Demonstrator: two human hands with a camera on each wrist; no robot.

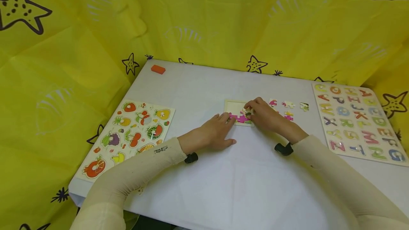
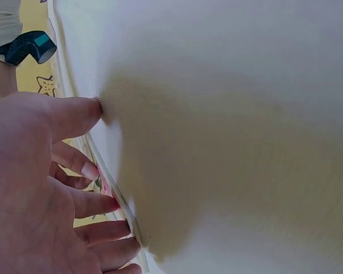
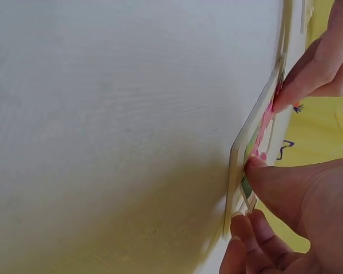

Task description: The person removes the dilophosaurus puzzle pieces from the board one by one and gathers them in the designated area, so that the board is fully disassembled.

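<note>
A small jigsaw tray (image 1: 234, 105) with a pale frame lies mid-table, with joined pink pieces (image 1: 239, 118) along its near side. My left hand (image 1: 217, 132) lies flat at the tray's left, fingertips on the frame and the pink pieces, thumb spread out on the table. At the tray's right side, my right hand (image 1: 263, 114) pinches a jigsaw piece (image 3: 246, 187) between thumb and fingers; some green shows on it. The piece is at the near right corner of the tray, mostly covered by the fingers in the head view.
Several loose jigsaw pieces (image 1: 288, 104) lie right of the tray. A fruit puzzle board (image 1: 131, 136) is under the left forearm side, an alphabet board (image 1: 348, 116) at far right. An orange block (image 1: 158, 69) sits at the back left corner. A yellow curtain (image 1: 204, 17) hangs behind.
</note>
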